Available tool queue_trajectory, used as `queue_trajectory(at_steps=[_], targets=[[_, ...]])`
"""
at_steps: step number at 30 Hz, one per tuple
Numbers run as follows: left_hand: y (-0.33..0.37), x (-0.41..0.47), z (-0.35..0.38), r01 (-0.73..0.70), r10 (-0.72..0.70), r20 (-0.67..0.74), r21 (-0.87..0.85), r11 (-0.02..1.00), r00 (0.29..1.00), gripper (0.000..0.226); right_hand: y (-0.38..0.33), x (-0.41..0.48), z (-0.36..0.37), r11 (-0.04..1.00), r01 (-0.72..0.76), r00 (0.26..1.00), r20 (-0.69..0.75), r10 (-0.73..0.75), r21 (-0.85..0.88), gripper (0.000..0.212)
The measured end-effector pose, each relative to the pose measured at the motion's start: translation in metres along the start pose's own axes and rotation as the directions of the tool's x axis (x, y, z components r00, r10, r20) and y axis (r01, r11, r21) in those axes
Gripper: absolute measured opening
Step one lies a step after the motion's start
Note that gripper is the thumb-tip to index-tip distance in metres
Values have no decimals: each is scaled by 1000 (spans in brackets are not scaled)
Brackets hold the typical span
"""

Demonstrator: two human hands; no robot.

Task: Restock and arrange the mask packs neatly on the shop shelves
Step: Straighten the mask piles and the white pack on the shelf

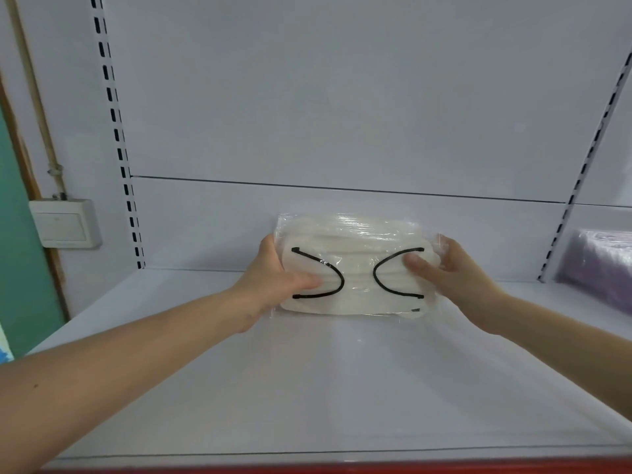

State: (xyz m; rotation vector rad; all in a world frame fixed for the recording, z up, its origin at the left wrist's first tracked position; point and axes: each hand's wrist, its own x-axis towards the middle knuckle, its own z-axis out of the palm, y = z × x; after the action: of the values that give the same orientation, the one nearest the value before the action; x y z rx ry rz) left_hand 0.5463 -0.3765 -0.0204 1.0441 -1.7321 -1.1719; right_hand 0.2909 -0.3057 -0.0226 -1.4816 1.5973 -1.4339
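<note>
Mask pack — left hand, right hand

Shop — slotted uprights, white shelf

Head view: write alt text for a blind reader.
The left hand and right hand grip opposite ends of a clear-wrapped pack of cream masks with black ear loops, near the back of a white shelf. A purple pack lies at the far right.

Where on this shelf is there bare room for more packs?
Bare shelf lies left of the white mask pack, up to the slotted upright, and along the front by the red edge. A narrower gap remains before the purple pack. The left hand and right hand crowd the middle.
</note>
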Motion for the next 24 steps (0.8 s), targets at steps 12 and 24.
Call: queue_trajectory(at_steps=[12, 24], targets=[[-4, 0, 0, 22, -24, -17, -110, 994, 1000, 75, -9, 0, 5, 973, -128, 985, -87, 146, 191, 95], [-9, 6, -2, -18, 19, 4, -81, 997, 1000, 100, -32, 21, 11, 944, -174, 979, -50, 196, 281, 39]])
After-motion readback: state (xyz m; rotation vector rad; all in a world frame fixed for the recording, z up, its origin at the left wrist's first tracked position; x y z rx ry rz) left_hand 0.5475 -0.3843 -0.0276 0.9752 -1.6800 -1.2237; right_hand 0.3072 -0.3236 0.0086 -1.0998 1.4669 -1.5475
